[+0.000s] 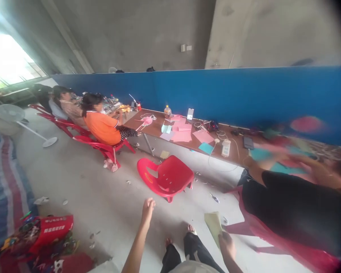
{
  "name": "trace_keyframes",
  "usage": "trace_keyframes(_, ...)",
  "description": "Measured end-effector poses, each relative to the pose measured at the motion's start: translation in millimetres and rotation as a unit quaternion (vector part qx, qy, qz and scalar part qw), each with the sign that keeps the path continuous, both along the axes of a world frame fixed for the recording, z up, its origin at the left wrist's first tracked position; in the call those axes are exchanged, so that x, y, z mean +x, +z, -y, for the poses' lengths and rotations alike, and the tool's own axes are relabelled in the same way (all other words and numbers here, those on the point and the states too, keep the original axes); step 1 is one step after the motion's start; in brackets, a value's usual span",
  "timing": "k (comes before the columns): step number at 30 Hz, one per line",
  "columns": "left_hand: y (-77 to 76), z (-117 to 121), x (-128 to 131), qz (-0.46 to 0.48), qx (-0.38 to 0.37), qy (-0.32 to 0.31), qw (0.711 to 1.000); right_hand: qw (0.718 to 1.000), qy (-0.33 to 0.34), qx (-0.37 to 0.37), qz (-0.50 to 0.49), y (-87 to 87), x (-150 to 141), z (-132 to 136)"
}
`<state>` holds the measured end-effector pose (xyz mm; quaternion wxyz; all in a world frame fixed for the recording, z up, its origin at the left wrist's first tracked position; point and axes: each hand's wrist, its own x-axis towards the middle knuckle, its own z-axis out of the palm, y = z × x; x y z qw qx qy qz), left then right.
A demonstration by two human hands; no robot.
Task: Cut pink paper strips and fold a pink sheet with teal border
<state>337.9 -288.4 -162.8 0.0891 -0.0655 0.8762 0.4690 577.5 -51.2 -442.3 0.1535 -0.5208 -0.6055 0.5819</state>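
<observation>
Probably green paper [213, 228] in right hand [227, 245]

Concrete walls [136, 34] (unpainted) behind a blue partition [230, 102].

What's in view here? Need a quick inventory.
long table: 1, brown top, along the wall panel
wall panel: 1, blue, behind the table
paper sheets: several, pink and teal, on the table
plastic bottle: 1, yellowish, on the table
power strip: 1, white, on the table
phone: 1, dark, on the table
plastic chair: 1, red, unoccupied, on the floor near the table
seated person: 1, orange shirt, at the table's far end
seated person in black: 1, black, right side, at the table
pedestal fan: 1, white, far left
striped blanket: 1, multicoloured, left
red bag: 1, red, lower left
pale green paper sheet: 1, pale green, in the right hand
left hand: 1, raised, holding nothing visible
right hand: 1, holding the sheet
</observation>
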Motion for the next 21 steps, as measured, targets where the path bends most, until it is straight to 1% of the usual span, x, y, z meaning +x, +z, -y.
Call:
trace_keyframes(1,7.0,-15,-26,-0.05,-0.038,0.035,0.997,1.0,0.011,-0.003,-0.01,3.7,-15,-10)
trace_keyframes(2,11.1,-30,-47,-0.087,-0.083,0.087,0.989,1.0,0.021,0.0,-0.021,8.8,-32,-21)
trace_keyframes(3,12.0,-44,-65,-0.098,-0.11,0.124,0.981,0.999,0.027,0.006,-0.029,15.4,-49,-33)
trace_keyframes(5,6.8,-65,-89,-0.093,-0.141,0.182,0.969,0.997,0.043,0.027,-0.052,34.2,-83,-58)
trace_keyframes(7,-2.5,-76,-100,-0.083,-0.152,0.203,0.964,0.993,0.048,0.057,-0.095,61.4,-118,-83)
trace_keyframes(9,-10.0,-78,-103,-0.081,-0.164,0.204,0.962,0.981,0.065,0.089,-0.161,95.5,-155,-108)
trace_keyframes(10,-12.5,-76,-104,-0.092,-0.175,0.183,0.963,0.973,0.076,0.11,-0.188,113.9,-174,-121)
trace_keyframes(11,-14.3,-73,-105,-0.095,-0.18,0.176,0.963,0.965,0.079,0.136,-0.21,132.3,-195,-133)
trace_keyframes(13,-17.8,-65,-109,-0.082,-0.209,0.189,0.956,0.947,0.103,0.188,-0.238,166.8,-240,-160)
trace_keyframes(14,-20.1,-61,-111,-0.089,-0.223,0.179,0.954,0.938,0.108,0.212,-0.251,182.3,-263,-174)
trace_keyframes(16,-25.6,-52,-116,-0.104,-0.249,0.175,0.947,0.919,0.119,0.261,-0.27,209.6,-311,-202)
trace_keyframes(17,-28.0,-49,-118,-0.116,-0.253,0.16,0.947,0.911,0.124,0.283,-0.274,221.9,-335,-216)
trace_keyframes(18,-29.4,-47,-119,-0.11,-0.255,0.161,0.947,0.904,0.126,0.303,-0.276,233.9,-358,-230)
trace_keyframes(20,-26.6,-48,-119,-0.105,-0.276,0.19,0.936,0.89,0.126,0.34,-0.278,257.0,-404,-258)
trace_keyframes(21,-21.8,-52,-118,-0.102,-0.284,0.185,0.935,0.884,0.12,0.358,-0.276,268.2,-427,-271)
